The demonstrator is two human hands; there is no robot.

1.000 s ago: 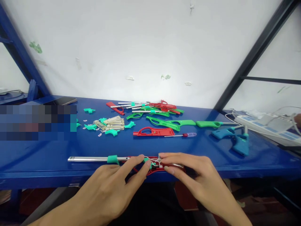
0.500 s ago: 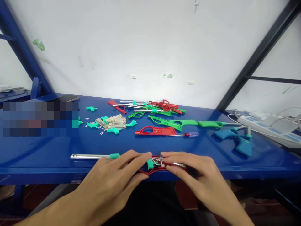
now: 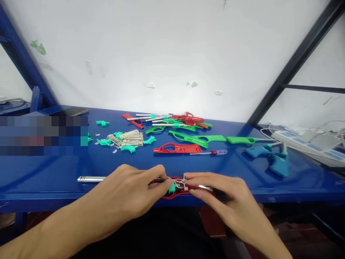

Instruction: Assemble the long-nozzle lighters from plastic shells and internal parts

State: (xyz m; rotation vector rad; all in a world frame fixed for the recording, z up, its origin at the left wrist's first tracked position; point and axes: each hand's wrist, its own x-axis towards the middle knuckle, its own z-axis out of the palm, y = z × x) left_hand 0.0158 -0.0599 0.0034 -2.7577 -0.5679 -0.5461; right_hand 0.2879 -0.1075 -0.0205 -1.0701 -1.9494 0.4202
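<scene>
An opened long-nosed gas lighter lies at the table's front edge, its red half-shell (image 3: 176,195) facing up. Its metal tube (image 3: 91,179) points left, partly under my left hand. Inside the shell show a teal trigger (image 3: 172,187) and thin white wires (image 3: 179,182). My left hand (image 3: 132,189) is closed, thumb and forefinger pinched together beside the trigger and wires; which small part is between the tips is hidden. My right hand (image 3: 226,198) grips the lighter's right end between thumb and fingers, by a small grey part (image 3: 184,177).
Behind my hands lie a red half-shell (image 3: 178,148), a screwdriver (image 3: 208,153), green shells (image 3: 188,139) and blue lighters (image 3: 279,163). Clear fuel tanks (image 3: 132,138) and teal triggers (image 3: 129,148) are at left, metal tubes (image 3: 149,118) at the back. A power strip (image 3: 304,142) is at right.
My left hand has drawn its fingers in from a spread position to a pinch by the trigger, and its wrist has swung left. My right hand has stayed in place on the lighter.
</scene>
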